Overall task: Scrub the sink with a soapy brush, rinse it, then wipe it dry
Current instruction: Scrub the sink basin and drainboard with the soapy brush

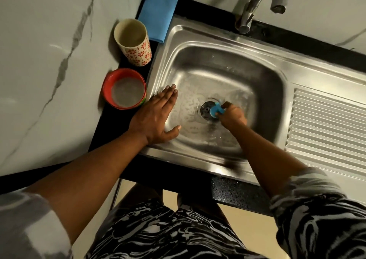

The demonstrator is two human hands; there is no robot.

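- Head view: the left hand (156,118) lies flat, fingers straight, on the sink's (188,158) near-left rim, to brace the body, I judge.
- Right hand (232,116) is clenched round the blue brush (216,110), pressing it on the basin floor just beside the drain (206,110).
- Suds film that floor: scrubbing is under way.
- Red bowl (106,92) holds cloudy liquid, probably soapy water, though it is blurred; the cup (138,55) behind looks empty.
- Blue cloth (156,15) waits folded at the far-left corner, for drying.

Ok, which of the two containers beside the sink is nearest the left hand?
The red bowl, right beside the left hand; the tall floral cup stands farther back.
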